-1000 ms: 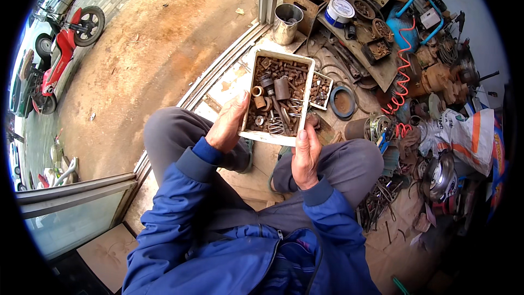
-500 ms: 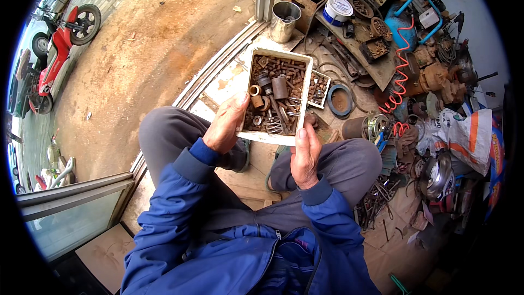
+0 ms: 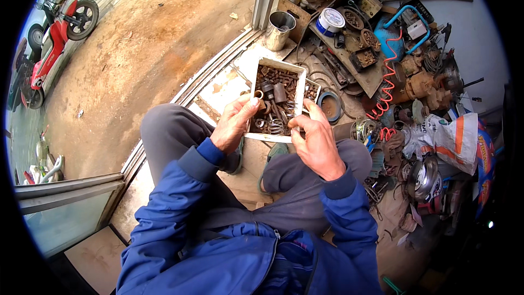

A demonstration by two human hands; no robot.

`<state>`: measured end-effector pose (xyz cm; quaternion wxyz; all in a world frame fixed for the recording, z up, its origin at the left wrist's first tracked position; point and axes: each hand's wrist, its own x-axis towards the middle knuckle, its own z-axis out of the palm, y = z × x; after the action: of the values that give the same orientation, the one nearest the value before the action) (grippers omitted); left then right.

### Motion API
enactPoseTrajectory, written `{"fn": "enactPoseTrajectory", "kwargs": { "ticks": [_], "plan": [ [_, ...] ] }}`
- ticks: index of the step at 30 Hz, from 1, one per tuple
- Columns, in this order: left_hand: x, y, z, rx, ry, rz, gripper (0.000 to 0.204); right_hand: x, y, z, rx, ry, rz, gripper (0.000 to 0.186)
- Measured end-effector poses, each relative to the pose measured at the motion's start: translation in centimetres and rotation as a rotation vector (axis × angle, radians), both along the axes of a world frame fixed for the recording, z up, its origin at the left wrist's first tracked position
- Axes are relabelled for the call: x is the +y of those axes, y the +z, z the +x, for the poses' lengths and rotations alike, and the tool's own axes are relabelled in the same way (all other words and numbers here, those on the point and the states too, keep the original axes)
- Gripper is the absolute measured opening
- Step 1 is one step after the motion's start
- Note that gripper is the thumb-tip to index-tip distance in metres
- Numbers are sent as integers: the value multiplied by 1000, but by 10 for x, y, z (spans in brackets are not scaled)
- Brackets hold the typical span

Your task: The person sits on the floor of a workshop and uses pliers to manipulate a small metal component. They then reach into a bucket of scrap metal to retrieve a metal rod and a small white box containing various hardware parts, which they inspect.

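Note:
A white plastic bin (image 3: 263,137) full of rusty bolts and metal parts is between my hands, above my crossed legs. My left hand (image 3: 234,124) grips its left wall, thumb over the rim. At the front right corner, my right hand (image 3: 317,141) has its fingers bent around the right wall, some fingertips at the inner edge. Among the parts inside lie a coil spring (image 3: 276,126), a grey metal cylinder (image 3: 280,93) and a brass-coloured ring (image 3: 258,94). A smaller white box (image 3: 311,90) of bolts stands just beyond the right wall, partly hidden by the bin.
Beyond the bin stands a metal canister (image 3: 279,30) by the door track. At right are a black ring-shaped dish (image 3: 330,106), a blue-and-white tub (image 3: 331,21), a red coiled hose (image 3: 388,79), a white sack (image 3: 448,141) and heaped machine parts. A glass door (image 3: 71,221) is at lower left.
My right hand has shifted from lying flat along the bin's side to bent fingers at its front right corner. My left thumb has moved further over the rim.

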<state>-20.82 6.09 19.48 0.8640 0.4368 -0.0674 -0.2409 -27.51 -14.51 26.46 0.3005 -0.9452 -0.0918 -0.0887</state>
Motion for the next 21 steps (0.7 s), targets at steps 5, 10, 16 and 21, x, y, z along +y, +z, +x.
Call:
{"fn": "enactPoseTrajectory", "kwargs": {
  "ticks": [5,10,16,21],
  "plan": [
    [0,-10,-1,17,20,-22,30,-6,3,11,240,43,186,24],
    [3,-12,0,28,16,-26,29,-10,3,17,398,73,227,26],
    [7,-15,-1,77,-4,-47,29,-6,12,22,364,51,93,14],
    [10,-10,-1,76,22,-114,28,9,23,10,9,97,59,9]
  ]
}}
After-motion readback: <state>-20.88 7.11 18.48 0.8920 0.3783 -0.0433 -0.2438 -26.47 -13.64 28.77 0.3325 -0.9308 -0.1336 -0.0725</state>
